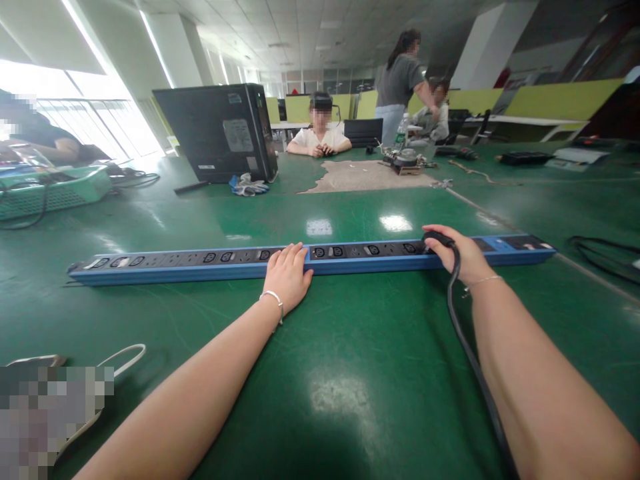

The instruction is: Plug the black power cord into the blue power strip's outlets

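Observation:
A long blue power strip [225, 272] with a row of black sockets lies crosswise on the green table. My left hand [287, 275] is closed over its middle, fingers across the top and thumb along the near side. Toward the strip's right part, my right hand [463, 257] grips a black power plug [439, 237] between thumb and fingers. The plug's end is at a socket there; how far it is seated is hidden. Its black cable [463, 333] hangs from the plug and runs down toward me beside my right forearm.
A black computer case [215, 133] stands at the back left, gloves [249, 185] beside it. A green basket [55, 193] sits at far left, and black cables [600, 250] lie at right. Across the table sits a person [320, 130]; other people are farther back and at left.

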Demonstrator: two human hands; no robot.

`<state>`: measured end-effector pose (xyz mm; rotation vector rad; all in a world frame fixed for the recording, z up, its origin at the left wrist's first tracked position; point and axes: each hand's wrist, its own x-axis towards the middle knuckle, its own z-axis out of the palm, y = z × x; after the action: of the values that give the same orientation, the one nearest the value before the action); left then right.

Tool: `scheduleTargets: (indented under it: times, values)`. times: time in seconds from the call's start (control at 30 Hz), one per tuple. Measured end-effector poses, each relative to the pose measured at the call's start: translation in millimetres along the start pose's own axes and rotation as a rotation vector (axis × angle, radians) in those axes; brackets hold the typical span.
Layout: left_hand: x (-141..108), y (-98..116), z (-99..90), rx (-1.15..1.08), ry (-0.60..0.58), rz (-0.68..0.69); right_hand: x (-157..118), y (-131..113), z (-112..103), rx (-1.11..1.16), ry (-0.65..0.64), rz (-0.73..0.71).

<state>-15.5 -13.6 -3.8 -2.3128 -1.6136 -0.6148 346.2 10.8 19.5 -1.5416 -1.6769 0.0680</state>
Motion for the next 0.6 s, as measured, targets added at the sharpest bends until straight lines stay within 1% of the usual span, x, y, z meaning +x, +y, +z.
scheduleTargets:
  times: [0.17,0.3,0.5,0.6]
  values:
    - [0,0,0.5,-0.005,0.003,0.000,2,0,-1,-0.011,-0.030,-0.030]
    - [0,-1,0.5,-0.005,0.000,0.000,2,6,1,-0.043,-0.043,-0.071]
    - [0,-1,-0.4,-0.007,0.002,0.001,-5,15,2,-0.130,-0.048,-0.103]
    - [0,-1,-1.5,-0.014,-0.005,0.008,-10,17,0,-0.138,-0.055,-0.126]
